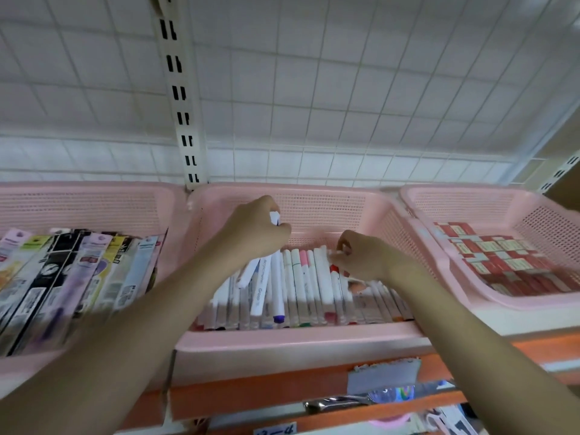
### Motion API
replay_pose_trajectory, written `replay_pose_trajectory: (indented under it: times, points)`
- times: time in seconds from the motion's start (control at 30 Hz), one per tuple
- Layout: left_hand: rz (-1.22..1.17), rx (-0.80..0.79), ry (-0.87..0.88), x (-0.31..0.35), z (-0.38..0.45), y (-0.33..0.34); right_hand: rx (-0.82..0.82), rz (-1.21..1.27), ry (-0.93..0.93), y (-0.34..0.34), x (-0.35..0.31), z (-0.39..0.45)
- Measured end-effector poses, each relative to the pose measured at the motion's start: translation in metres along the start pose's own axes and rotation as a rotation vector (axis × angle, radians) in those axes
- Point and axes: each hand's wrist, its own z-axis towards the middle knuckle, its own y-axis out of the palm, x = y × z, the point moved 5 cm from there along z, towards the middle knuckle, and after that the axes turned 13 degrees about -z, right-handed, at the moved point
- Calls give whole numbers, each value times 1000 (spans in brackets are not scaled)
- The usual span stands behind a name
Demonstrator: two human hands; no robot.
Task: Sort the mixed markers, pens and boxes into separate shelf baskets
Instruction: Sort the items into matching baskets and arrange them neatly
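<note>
Pink baskets (298,340), orange shelf (251,394), white grid wall (345,89)

Three pink baskets (314,337) sit side by side on the shelf. The nine o'clock one holds about ten long flat packs (94,271), the middle one white markers (314,284) too many to count, the three o'clock one too-blurred red boxes (508,262). Two hands are in view.

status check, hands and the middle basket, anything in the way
Left hand grips a few white markers. Right hand pinches a marker top in the middle basket. Nothing blocking the row.
</note>
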Motion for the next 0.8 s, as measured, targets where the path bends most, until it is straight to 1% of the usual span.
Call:
replay_pose_trajectory:
  times: [0.07,0.13,0.23,0.33,0.4,0.5,0.53,0.6,0.7,0.8]
  points:
    - [-1,-13,21,1,-1,-2,0,-68,-18,-1,-4,-1]
    - [-21,-21,37,3,-1,-4,18,-50,1,-3,-3,-3]
    - [-54,-27,39,5,-2,-4,98,-39,37,-12,0,-5]
    - [-51,-36,38,9,0,-1,150,-60,29,-15,1,-3]
    - [-32,-38,36,12,2,3,124,-101,-7,-11,0,-2]
    - [-4,-83,32,17,5,15,27,45,-37,-4,2,-2]
    - [-3,-93,30,19,7,20,22,79,-36,-8,4,-2]
    - [-8,-109,27,24,10,30,51,85,-28,-21,12,-1]
    - [-77,-144,-2,34,19,47,173,-42,-77,-50,22,-5]
    - [-186,-105,-58,46,28,63,228,-109,-142,-67,34,-14]
